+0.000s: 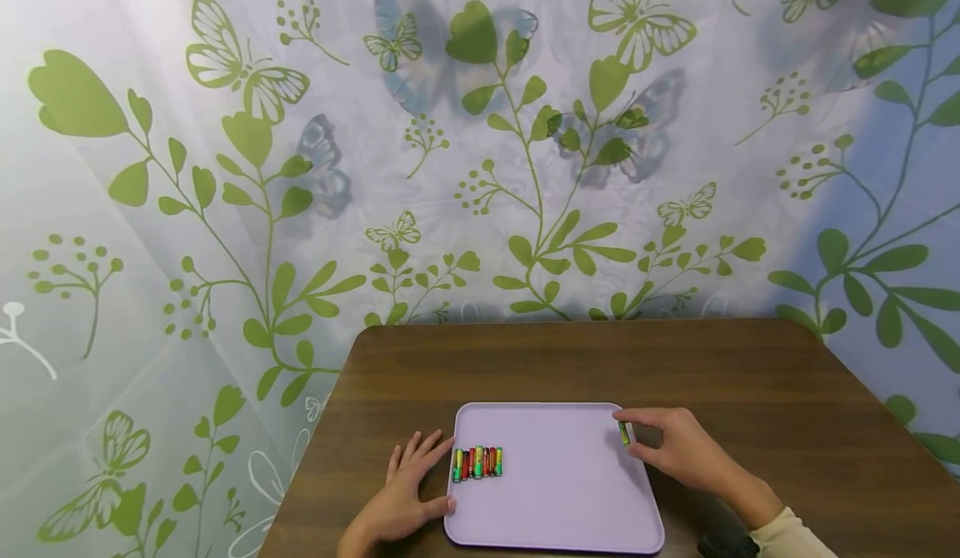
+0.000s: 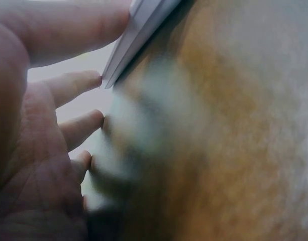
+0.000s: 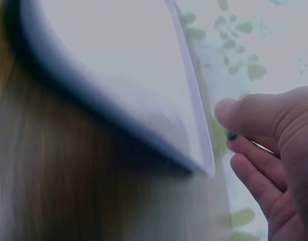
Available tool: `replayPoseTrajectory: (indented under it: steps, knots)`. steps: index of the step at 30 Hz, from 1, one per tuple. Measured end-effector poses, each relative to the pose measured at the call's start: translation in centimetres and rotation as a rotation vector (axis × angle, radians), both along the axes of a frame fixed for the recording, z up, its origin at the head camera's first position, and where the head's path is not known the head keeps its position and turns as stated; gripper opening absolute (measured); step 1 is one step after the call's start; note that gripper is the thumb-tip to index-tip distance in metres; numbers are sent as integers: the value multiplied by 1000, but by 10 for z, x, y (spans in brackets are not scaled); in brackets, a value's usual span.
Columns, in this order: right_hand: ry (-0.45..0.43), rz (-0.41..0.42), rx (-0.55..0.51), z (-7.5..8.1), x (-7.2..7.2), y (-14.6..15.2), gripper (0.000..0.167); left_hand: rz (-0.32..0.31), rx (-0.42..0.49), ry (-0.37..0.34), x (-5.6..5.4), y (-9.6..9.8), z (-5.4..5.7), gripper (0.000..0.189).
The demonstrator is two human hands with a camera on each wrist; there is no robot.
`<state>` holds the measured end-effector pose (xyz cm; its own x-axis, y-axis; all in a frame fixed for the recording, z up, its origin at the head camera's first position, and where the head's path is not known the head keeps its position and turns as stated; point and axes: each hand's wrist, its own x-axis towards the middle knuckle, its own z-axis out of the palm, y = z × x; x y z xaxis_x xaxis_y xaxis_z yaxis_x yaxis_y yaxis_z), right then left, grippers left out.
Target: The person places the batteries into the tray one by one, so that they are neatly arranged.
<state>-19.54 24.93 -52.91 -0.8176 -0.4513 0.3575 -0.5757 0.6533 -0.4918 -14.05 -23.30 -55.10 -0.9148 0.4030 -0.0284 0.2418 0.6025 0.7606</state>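
Observation:
A lilac tray (image 1: pixel 566 495) lies on the wooden table. Near its left edge several batteries (image 1: pixel 478 463) stand side by side in a row, in green, yellow, red and black. My left hand (image 1: pixel 403 491) touches the tray's left rim, its fingers spread and fairly straight; the left wrist view shows the fingers against the rim (image 2: pixel 124 47). Over the tray's upper right corner, my right hand (image 1: pixel 678 448) pinches one green-and-yellow battery (image 1: pixel 624 433) between thumb and fingers. Only a dark green end of it shows in the right wrist view, partly hidden by the thumb.
The brown wooden table (image 1: pixel 570 358) extends around the tray on all sides in view. Behind it hangs a curtain (image 1: pixel 465 166) printed with green leaves and butterflies. A dark strap (image 1: pixel 726 533) sits at the right wrist, by a light sleeve (image 1: pixel 787 535).

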Motion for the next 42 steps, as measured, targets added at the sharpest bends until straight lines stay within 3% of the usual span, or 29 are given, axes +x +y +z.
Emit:
replayPoseTrajectory:
  steps: [11, 20, 32, 42]
  knots:
    - [103, 158, -120, -19, -2, -77, 46, 9, 3, 4, -1, 1, -2, 88]
    - [-48, 189, -148, -29, 5, -127, 44, 6, -10, -2, -3, 0, -4, 89]
    - [61, 197, -59, -36, 8, -167, 44, 14, -8, 3, 1, -1, 1, 88]
    - [57, 213, -10, -31, 11, -184, 42, 5, 29, 40, -1, -2, -3, 87]
